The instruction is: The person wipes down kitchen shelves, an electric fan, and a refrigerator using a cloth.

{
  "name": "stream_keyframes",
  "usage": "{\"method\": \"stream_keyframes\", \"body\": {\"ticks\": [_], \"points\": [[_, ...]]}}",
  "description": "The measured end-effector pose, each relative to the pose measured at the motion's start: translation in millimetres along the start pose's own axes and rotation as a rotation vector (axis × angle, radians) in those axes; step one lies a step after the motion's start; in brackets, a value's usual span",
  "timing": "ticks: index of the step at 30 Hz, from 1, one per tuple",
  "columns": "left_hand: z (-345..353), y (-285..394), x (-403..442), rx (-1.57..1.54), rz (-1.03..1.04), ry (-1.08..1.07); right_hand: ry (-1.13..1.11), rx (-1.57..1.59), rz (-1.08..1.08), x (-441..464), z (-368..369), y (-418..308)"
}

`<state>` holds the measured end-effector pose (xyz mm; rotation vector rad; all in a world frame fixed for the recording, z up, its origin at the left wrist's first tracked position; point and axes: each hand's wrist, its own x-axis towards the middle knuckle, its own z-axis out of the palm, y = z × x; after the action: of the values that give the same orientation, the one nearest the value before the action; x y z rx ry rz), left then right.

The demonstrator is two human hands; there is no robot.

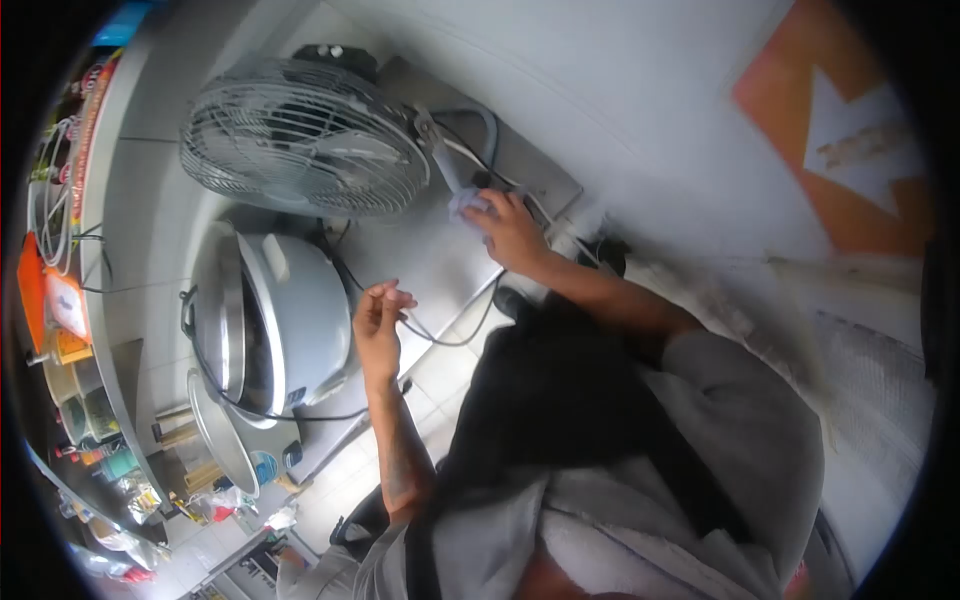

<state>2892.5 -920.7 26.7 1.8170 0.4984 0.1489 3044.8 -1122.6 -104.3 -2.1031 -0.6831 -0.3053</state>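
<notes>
My right hand (512, 232) is closed on a crumpled pale purple cloth (468, 203), above the steel table (435, 240) beside the wall. A pale strip runs from the cloth up toward the fan; whether it is part of the cloth I cannot tell. My left hand (380, 315) is raised near the table's front edge, its fingers loosely bent and slightly apart, with nothing visible in them. A dark cable (450, 343) loops just past its fingertips. Close to this hand stands a large grey-white rice cooker (315, 320). Behind the hands is a wire-caged fan (300, 140).
A second round pot with a raised lid (222, 435) stands farther left. Shelves with jars and packets (85, 400) line the far left side. An orange sign with a white star (850, 130) is on the right wall. Cables cross the table and hang off its edge.
</notes>
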Motion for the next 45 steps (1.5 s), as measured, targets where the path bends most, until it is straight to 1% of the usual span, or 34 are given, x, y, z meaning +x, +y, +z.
{"method": "stream_keyframes", "body": {"ticks": [1, 2, 3, 4, 5, 7, 8, 9, 11, 12, 14, 16, 18, 19, 20, 21, 22, 23, 24, 25, 26, 27, 29, 30, 32, 33, 35, 36, 38, 39, 41, 42, 44, 45], "points": [[-3.8, -5.5, -3.4, -0.002, -0.018, -0.004, -0.135, 0.145, 0.150, -15.1, 6.6, 5.2], [-4.3, -11.5, -0.8, 0.000, -0.058, 0.022, -0.143, 0.134, 0.147, -7.3, -3.2, 1.8], [-9.4, -18.0, -3.4, 0.007, -0.107, 0.051, -0.196, 0.313, 0.336, 7.4, -23.5, -16.6], [-21.8, -34.2, -2.9, 0.023, -0.159, -0.008, -0.243, 0.491, 0.521, 21.6, -37.8, -32.7], [-16.6, -32.3, -4.9, 0.012, -0.159, 0.002, -0.253, 0.486, 0.512, 28.0, -41.8, -44.2], [3.5, -19.9, -17.8, -0.301, -0.170, -0.005, -0.465, 0.797, 0.316, 29.8, -47.7, -75.2], [10.8, -13.7, -20.5, -0.574, -0.099, -0.111, -0.790, 0.606, 0.371, 40.4, -64.4, -96.2], [21.7, -19.1, -19.9, -0.683, -0.074, 0.002, -0.835, 0.592, 0.343, 39.0, -53.3, -95.6], [18.6, -33.5, -13.6, -0.464, -0.136, 0.033, -0.562, 0.369, 0.079, 26.7, -22.8, -78.9], [15.0, -47.3, -3.4, -0.486, -0.141, 0.066, -0.559, 0.349, 0.132, 30.3, -16.6, -64.3], [4.2, -86.8, 24.2, -0.620, -0.266, 0.182, -0.389, 0.337, 0.323, 36.2, -12.9, -42.6], [-15.0, -116.1, 73.0, -0.766, -0.181, 0.200, -0.111, 0.362, 0.322, 51.4, -6.5, -13.4], [-33.9, -108.3, 120.6, -0.943, -0.072, 0.175, -0.132, 0.299, 0.234, 80.7, -10.1, -4.2], [-31.0, -101.7, 145.5, -1.056, -0.097, 0.292, -0.139, 0.252, 0.157, 94.9, -9.8, -3.1], [-19.5, -98.5, 170.1, -1.166, -0.127, 0.412, -0.159, 0.237, 0.148, 106.4, -6.2, -1.4], [7.1, -127.7, 201.0, -0.828, -0.004, 0.559, -0.260, 0.219, 0.247, 113.8, -2.4, 0.5], [41.8, -130.7, 198.7, -0.551, 0.066, 0.659, -0.360, 0.198, 0.351, 115.0, 0.9, 0.4], [76.3, -133.4, 196.2, -0.266, 0.105, 0.782, -0.378, 0.179, 0.348, 114.1, 3.9, -2.4], [105.4, -105.5, 163.0, -0.047, 0.099, 0.872, -0.335, 0.286, 0.348, 110.7, 6.3, -5.7], [122.1, -88.8, 134.6, -0.116, 0.193, 0.829, -0.286, 0.395, 0.350, 108.8, 9.3, -7.7], [127.7, -75.9, 116.2, -0.184, 0.291, 0.784, -0.296, 0.384, 0.351, 111.5, 10.1, -7.6], [122.5, -68.7, 107.1, -0.192, 0.275, 0.785, -0.329, 0.364, 0.360, 112.2, 7.6, -6.9], [105.9, -56.6, 99.6, -0.120, 0.442, 0.746, -0.369, 0.336, 0.365, 113.2, 8.3, -6.4], [91.7, -55.2, 109.4, -0.127, 0.438, 0.748, -0.353, 0.360, 0.380, 113.3, 9.2, -6.0], [65.5, -57.1, 131.1, -0.599, 0.347, 0.620, -0.342, 0.375, 0.399, 108.6, 6.0, -7.5], [64.6, -56.7, 123.2, -0.606, 0.348, 0.625, -0.351, 0.369, 0.388, 109.4, 4.1, -10.2], [63.6, -55.9, 96.3, -0.297, 0.274, 0.430, -0.357, 0.364, 0.369, 116.0, 3.0, -15.7], [62.4, -61.7, 83.9, -0.298, 0.269, 0.433, -0.365, 0.343, 0.382, 115.1, 2.4, -17.7], [56.0, -78.3, 67.8, -0.329, 0.363, 0.298, -0.368, 0.321, 0.399, 113.9, 1.9, -18.7], [44.9, -75.2, 68.7, -0.330, 0.360, 0.292, -0.368, 0.351, 0.416, 112.5, 2.5, -18.4], [28.3, -65.9, 87.5, -0.392, 0.259, 0.544, -0.359, 0.374, 0.438, 111.5, 1.8, -18.8], [37.7, -73.1, 106.7, -0.397, 0.259, 0.532, -0.361, 0.361, 0.445, 111.8, 2.1, -20.8], [64.8, -90.8, 143.0, 0.243, 0.350, 0.920, -0.348, 0.341, 0.458, 111.9, 0.3, -20.7], [72.8, -78.9, 130.2, 0.238, 0.353, 0.909, -0.356, 0.325, 0.448, 112.0, 0.1, -19.0]]}}
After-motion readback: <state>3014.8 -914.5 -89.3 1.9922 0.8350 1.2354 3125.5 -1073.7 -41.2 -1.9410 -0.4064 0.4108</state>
